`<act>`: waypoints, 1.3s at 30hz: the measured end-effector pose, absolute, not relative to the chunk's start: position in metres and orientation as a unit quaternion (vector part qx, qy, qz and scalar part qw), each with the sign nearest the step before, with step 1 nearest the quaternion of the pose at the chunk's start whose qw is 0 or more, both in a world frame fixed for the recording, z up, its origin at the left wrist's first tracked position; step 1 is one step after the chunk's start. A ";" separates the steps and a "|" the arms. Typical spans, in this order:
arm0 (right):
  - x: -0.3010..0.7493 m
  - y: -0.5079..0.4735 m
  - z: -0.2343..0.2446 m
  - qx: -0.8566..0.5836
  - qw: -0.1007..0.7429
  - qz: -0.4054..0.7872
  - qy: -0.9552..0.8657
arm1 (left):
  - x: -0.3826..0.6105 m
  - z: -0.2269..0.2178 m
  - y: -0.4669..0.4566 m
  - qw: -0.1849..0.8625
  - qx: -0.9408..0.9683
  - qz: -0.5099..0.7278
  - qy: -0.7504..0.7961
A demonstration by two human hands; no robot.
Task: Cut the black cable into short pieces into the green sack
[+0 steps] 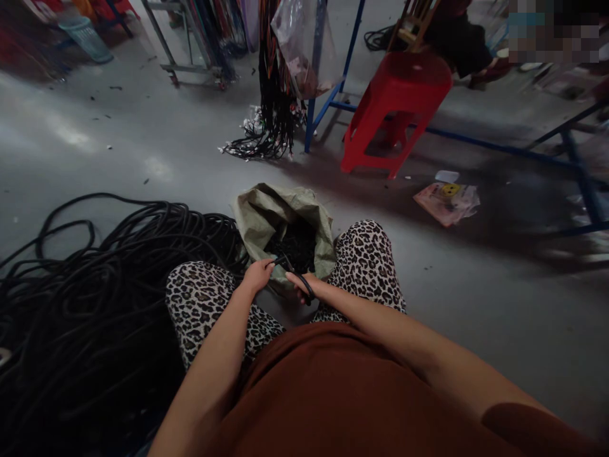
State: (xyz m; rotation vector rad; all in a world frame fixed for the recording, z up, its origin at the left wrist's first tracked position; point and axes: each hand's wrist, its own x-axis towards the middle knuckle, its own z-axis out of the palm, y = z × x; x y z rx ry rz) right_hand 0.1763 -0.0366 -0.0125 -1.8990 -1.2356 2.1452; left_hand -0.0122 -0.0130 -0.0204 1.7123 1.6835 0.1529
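Note:
Between my knees stands an open woven sack (250,219), with a dark heap of small black pieces (299,246) inside. Over its near rim my left hand (258,275) is closed, pinching a short stretch of black cord (278,261). Just to the right, my right hand (307,282) grips a pair of scissors with black handles (308,295). The scissors' blades point toward the cord by my left fingers; whether they touch it is too small to tell. A large tangle of thick black cord (143,241) lies on the floor to my left.
Ahead, a bundle of black cords with white ends (276,127) hangs from a blue metal frame (311,124) to the floor. A red plastic stool (404,82) stands beside it. Plastic packets (450,202) lie on the floor at right. Another person's leg (459,41) shows behind the stool.

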 end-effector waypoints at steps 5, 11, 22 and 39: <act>0.176 -0.037 -0.014 -0.604 0.008 0.690 -0.399 | -0.010 -0.016 -0.014 0.370 0.662 0.060 0.649; 0.176 -0.037 -0.012 -0.606 0.001 0.689 -0.397 | -0.007 -0.011 -0.015 0.380 0.663 0.051 0.643; 0.174 -0.035 -0.004 -0.620 -0.042 0.657 -0.427 | -0.007 -0.015 -0.017 0.401 0.666 0.048 0.627; 0.175 -0.036 0.006 -0.623 -0.030 0.659 -0.422 | -0.011 -0.026 -0.017 0.431 0.672 0.051 0.600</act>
